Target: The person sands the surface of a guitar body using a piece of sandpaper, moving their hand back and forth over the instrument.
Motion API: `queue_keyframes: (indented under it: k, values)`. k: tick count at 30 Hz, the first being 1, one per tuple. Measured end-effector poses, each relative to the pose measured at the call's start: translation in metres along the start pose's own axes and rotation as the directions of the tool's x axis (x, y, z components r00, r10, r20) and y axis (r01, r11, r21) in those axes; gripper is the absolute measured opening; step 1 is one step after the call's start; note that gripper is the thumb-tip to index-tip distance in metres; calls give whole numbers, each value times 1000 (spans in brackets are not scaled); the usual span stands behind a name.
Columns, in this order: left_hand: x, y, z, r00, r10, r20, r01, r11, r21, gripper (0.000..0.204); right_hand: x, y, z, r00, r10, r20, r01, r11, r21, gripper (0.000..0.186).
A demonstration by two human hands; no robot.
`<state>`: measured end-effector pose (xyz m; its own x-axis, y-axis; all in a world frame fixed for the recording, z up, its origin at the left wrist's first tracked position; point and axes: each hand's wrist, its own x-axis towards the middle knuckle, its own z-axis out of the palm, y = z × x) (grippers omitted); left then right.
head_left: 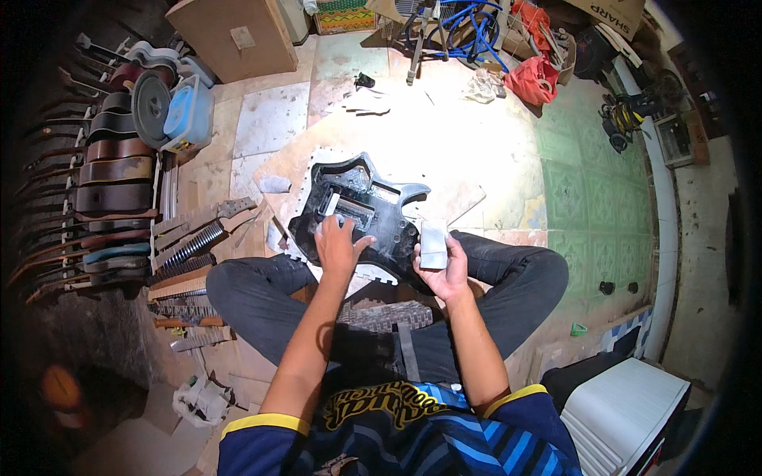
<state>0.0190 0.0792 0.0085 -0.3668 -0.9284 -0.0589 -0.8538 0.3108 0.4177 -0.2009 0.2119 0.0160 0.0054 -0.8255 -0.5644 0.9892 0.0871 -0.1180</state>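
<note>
A black electric guitar body (389, 222) with dust on it and open cavities lies in front of my crossed legs. Under it is a pale mat (373, 274) with jigsaw edges. My left hand (337, 246) rests on the body beside the middle cavity, its thumb spread away from the fingers. At the body's right edge, my right hand (446, 274) holds up a folded, pale grey rectangular sheet (433, 244) that looks like sandpaper. Its thumb is on the right side of the sheet; the other fingers are partly hidden behind it.
Several guitar bodies (115, 170) hang in a rack at left, near a blue plastic tub (181, 111). Saws and files (198, 234) lie by my left knee. Behind are a wooden cabinet (238, 40), a blue hose (476, 36) and a red bag (532, 79). A white ridged case (627, 412) stands at lower right.
</note>
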Motion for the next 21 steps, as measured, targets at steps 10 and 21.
queue_keyframes:
  k: [10,21]
  values:
    - [-42,71,8,966,58,251,194,477,-857,47,-12,30,16,990,-138,-8,117,866,-486,45]
    - [-35,50,-14,967,6,257,223,478,-850,33,-5,35,10,975,-218,48,187,681,-708,60]
